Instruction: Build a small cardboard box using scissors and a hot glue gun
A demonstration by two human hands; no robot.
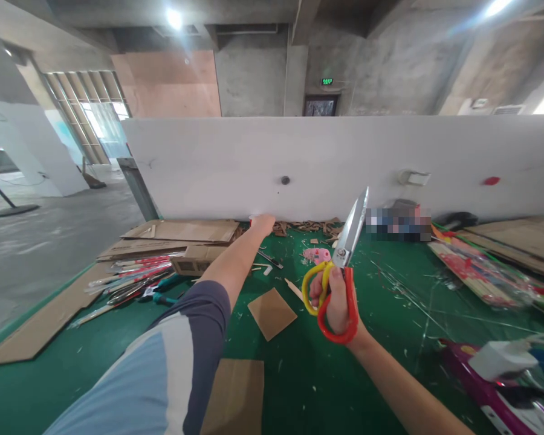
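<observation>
My right hand [338, 302] is closed around large scissors [350, 235] with one yellow and one red handle. Their blades point up and look closed together. Stretched far forward, my left hand [263, 224] is at the back of the green table by the white panel. Its fingers curl away from view, and a bit of something white and red shows beside them. A square cardboard piece [272, 314] lies on the table between my arms, with a larger cardboard sheet [233, 396] nearer me. A pink tool [317, 255], only partly seen, lies behind the scissors' handles.
Cardboard sheets [181, 231] and wrapped sticks [138, 275] lie at left, beside a small cardboard box [194, 260]. Cardboard scraps [308, 228] line the white panel [217, 163]. A purple power strip [471, 374] with a white plug sits at right, near plastic-wrapped material [485, 272].
</observation>
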